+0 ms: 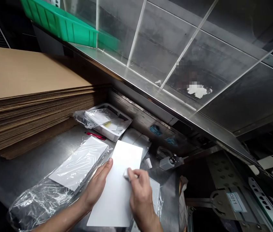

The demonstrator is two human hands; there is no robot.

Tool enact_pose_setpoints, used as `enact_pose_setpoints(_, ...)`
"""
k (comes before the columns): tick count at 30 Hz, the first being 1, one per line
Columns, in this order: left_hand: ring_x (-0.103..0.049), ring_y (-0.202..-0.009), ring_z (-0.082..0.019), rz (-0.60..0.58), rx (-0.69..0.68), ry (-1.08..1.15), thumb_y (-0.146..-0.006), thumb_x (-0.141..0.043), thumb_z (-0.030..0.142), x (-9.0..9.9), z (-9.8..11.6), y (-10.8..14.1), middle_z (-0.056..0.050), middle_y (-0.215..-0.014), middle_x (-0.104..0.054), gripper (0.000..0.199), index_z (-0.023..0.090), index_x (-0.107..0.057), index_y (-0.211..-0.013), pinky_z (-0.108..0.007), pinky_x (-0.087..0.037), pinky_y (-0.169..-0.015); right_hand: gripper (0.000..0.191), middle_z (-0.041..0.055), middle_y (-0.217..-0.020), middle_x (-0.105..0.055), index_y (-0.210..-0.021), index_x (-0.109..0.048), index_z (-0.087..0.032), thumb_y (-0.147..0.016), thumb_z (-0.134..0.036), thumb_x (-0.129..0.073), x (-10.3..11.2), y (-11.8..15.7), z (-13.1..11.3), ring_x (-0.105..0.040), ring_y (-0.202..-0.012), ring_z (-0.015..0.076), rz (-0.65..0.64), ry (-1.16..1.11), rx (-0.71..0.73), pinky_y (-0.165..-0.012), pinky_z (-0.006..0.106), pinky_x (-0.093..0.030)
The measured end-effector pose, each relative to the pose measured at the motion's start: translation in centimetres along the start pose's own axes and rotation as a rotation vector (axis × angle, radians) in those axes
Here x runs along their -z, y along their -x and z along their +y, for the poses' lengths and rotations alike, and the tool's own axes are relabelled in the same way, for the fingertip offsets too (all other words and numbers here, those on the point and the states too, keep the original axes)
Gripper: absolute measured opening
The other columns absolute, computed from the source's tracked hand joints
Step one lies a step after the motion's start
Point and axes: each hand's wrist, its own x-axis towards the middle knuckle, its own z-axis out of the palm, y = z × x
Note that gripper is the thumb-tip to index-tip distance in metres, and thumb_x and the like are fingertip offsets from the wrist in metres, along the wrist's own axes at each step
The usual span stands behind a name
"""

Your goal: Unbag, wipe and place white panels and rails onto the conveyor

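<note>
A white rectangular sheet lies on the steel worktop, tilted across the area in front of me. My left hand holds its left edge. My right hand pinches a small white block and presses it against the sheet's surface. Left of the sheet, clear plastic film wraps a stack of white sheets. A loose white piece sits just beyond the sheet's right edge. Another white sheet is partly hidden under my right hand.
A tall stack of flat corrugated cardboard rises at the left. Behind the worktop sit a white tray with plastic film and a red utility knife. A steel-edged transparent panel slants overhead, and a green crate lies beyond it. Metal machine parts fill the right.
</note>
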Motion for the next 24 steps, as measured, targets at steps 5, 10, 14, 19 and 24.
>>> enact_pose_setpoints(5, -0.043, -0.124, -0.028, -0.035, 0.039, -0.041, -0.077, -0.051, 0.06, -0.5, 0.5, 1.0, -0.009, -0.124, -0.059, 0.063, 0.017, -0.053, -0.123, -0.038, -0.041, -0.099, 0.048, 0.0124, -0.096, -0.052, -0.128, -0.042, -0.01, -0.082, 0.004, -0.039, 0.1, -2.0, 0.3, -0.046, -0.088, 0.0207, -0.018, 0.088, 0.039, -0.071, 0.034, -0.048)
enact_pose_setpoints(10, -0.047, -0.12, -0.03, -0.017, 0.027, -0.06, -0.076, -0.05, 0.061, -0.3, 1.1, 1.4, -0.008, -0.121, -0.061, 0.063, 0.018, -0.054, -0.123, -0.036, -0.045, -0.094, 0.044, 0.0116, -0.089, -0.054, -0.126, -0.044, -0.008, -0.084, 0.001, -0.037, -0.8, -2.3, 0.1, -0.046, -0.083, 0.0215, -0.034, 0.164, 0.025, -0.068, 0.035, -0.048)
enact_pose_setpoints(14, -0.051, -0.116, -0.029, -0.029, 0.018, -0.031, -0.076, -0.053, 0.058, 0.2, 1.5, 1.6, -0.007, -0.12, -0.062, 0.059, 0.019, -0.056, -0.121, -0.033, -0.046, -0.091, 0.045, 0.0109, -0.09, -0.054, -0.13, -0.041, -0.011, -0.086, -0.002, -0.037, -1.5, -2.0, -0.3, -0.046, -0.083, 0.0208, -0.037, 0.129, 0.027, -0.068, 0.035, -0.047)
enact_pose_setpoints(19, -0.061, -0.102, -0.028, -0.048, 0.107, 0.068, -0.075, -0.057, 0.055, 0.9, 1.8, 1.3, -0.007, -0.115, -0.065, 0.06, 0.022, -0.051, -0.125, -0.031, -0.053, -0.073, 0.047, 0.0101, -0.09, -0.055, -0.129, -0.043, -0.014, -0.085, 0.0, -0.036, -1.5, -2.7, -0.1, -0.046, -0.084, 0.0209, -0.037, 0.079, -0.01, -0.068, 0.036, -0.047)
enact_pose_setpoints(24, -0.067, -0.067, -0.027, -0.443, 0.25, 0.394, -0.08, -0.057, 0.044, 2.4, 1.0, -0.4, -0.011, -0.087, -0.072, 0.054, 0.014, -0.051, -0.124, -0.036, -0.052, -0.06, 0.051, 0.0086, -0.097, -0.051, -0.128, -0.046, -0.022, -0.085, 0.001, -0.033, 1.6, -1.9, 0.0, -0.051, -0.091, 0.018, 0.103, -0.298, 0.005, -0.076, 0.033, -0.048)
